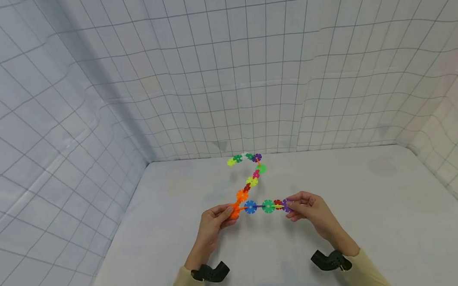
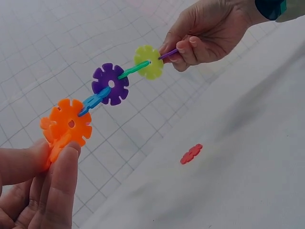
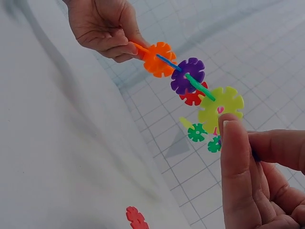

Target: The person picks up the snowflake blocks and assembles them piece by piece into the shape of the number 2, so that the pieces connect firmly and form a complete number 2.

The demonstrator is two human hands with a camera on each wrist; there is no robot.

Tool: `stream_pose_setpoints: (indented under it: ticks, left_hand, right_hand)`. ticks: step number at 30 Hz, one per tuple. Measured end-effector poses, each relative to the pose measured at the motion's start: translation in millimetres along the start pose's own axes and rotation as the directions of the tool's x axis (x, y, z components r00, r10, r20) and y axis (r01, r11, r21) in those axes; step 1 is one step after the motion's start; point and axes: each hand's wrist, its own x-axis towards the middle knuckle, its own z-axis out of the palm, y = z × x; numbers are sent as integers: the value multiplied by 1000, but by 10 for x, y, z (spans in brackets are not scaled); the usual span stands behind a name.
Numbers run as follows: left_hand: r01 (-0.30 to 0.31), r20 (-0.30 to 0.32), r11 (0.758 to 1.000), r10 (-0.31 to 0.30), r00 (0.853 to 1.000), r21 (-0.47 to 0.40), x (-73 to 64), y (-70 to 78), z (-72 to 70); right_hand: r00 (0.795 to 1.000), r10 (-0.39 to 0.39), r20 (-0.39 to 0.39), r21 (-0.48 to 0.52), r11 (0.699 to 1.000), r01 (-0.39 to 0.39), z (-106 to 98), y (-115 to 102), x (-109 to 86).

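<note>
My left hand [image 1: 214,225] pinches the orange snowflake discs [image 1: 234,210] of a chain of slotted plastic discs. From there a straight run of discs, including a blue disc [image 1: 250,207] and a green disc [image 1: 268,206], reaches rightward. At its end my right hand [image 1: 312,210] pinches a purple disc [image 1: 286,205], which appears edge-on in the left wrist view and is mostly hidden by fingers in the right wrist view. A second branch climbs away past a yellow disc [image 1: 252,181] and bends left to a yellow-green disc [image 1: 231,162]. The held run is raised above the table.
A separate red piece [image 2: 191,154] lies on the white table [image 1: 373,222] below the chain. White grid-patterned sheets [image 1: 265,93] stand behind and at both sides. Dark wrist straps [image 1: 211,272] sit on both forearms.
</note>
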Motion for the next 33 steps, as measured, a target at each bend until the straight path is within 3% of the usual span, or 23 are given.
stream_pose_setpoints:
  ticks: [8, 20, 26, 33]
  left_hand:
    - [-21, -46, 1000, 21, 999, 1, -30, 27, 45]
    - [-36, -29, 999, 36, 999, 7, -46, 52, 42]
    - [-22, -19, 997, 23, 1000, 76, -68, -37, 1]
    - [31, -68, 991, -22, 997, 130, -92, -173, -60]
  right_hand:
    - [999, -43, -20, 17, 999, 43, 50, -23, -40]
    - [999, -39, -33, 92, 995, 42, 59, 6, -30]
    - [999, 28, -15, 76, 997, -27, 43, 97, -28]
    - [994, 103, 35, 70, 992, -105, 56, 293, -13]
